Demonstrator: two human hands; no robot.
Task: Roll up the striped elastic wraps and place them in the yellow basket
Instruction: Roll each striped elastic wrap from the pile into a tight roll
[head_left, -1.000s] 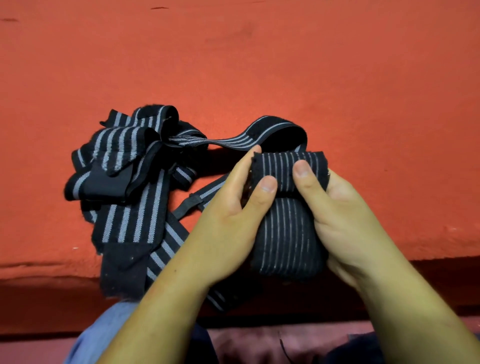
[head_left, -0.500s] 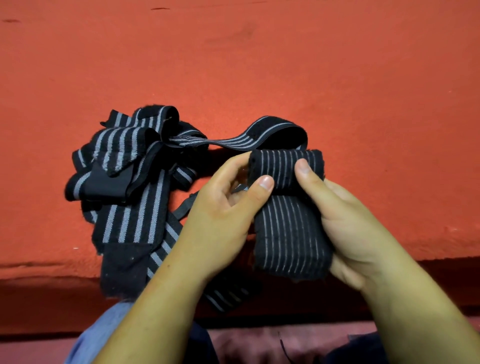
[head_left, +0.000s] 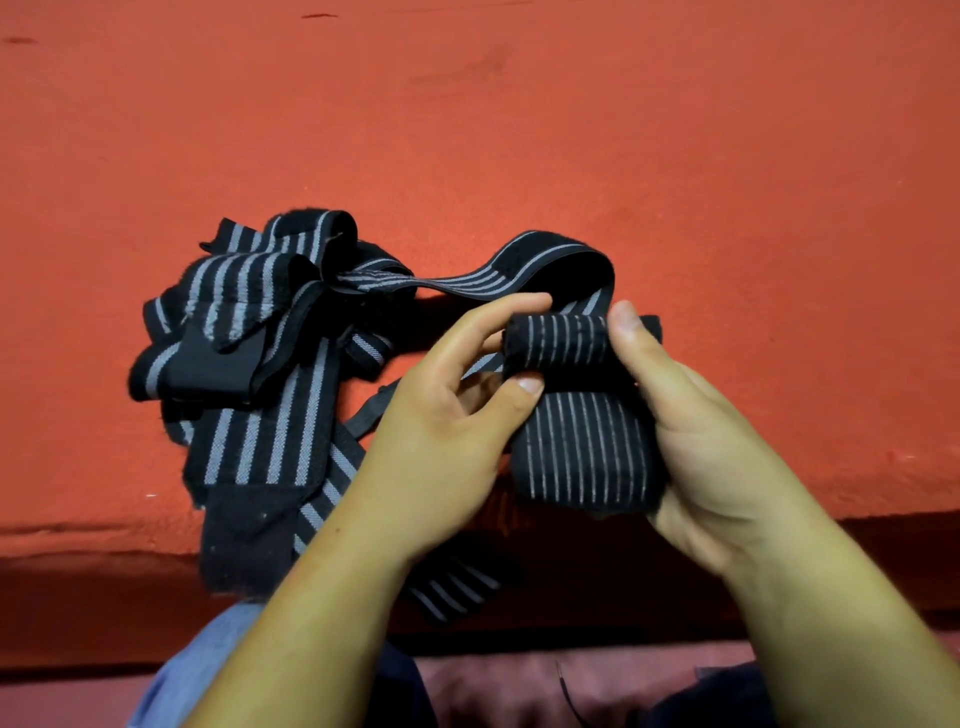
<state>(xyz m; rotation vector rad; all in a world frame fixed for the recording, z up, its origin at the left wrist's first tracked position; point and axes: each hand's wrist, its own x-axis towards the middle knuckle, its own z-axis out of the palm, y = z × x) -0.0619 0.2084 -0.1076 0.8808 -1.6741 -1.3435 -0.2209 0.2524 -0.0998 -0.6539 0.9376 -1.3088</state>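
Striped elastic wraps, black woven bands with pale grey lines, lie in a loose tangled heap on a broad orange-red cloth-covered surface, left of centre, and one dark end hangs over the near edge. From the heap a narrower striped band arches to the right and runs down behind the hands. Just in front of it, above the near edge of the surface, both hands hold a black fine-striped elastic wrap. Its flat lower part hangs between the palms, and its top end is turned over into a short tight roll lying crosswise. The right hand cups this wrap from the right, with its fingers curled behind the cloth and hidden, and its thumb is pressed against the right end of the roll. The left hand grips from the left, half closed. Its forefinger stretches out just over the left end of the roll, its thumb presses on the flat part directly under the roll, and its other fingers curl behind, mostly out of sight. Light blue fabric shows at the bottom edge beside the left forearm. A thin black strap lies on the surface between the heap and the left hand.
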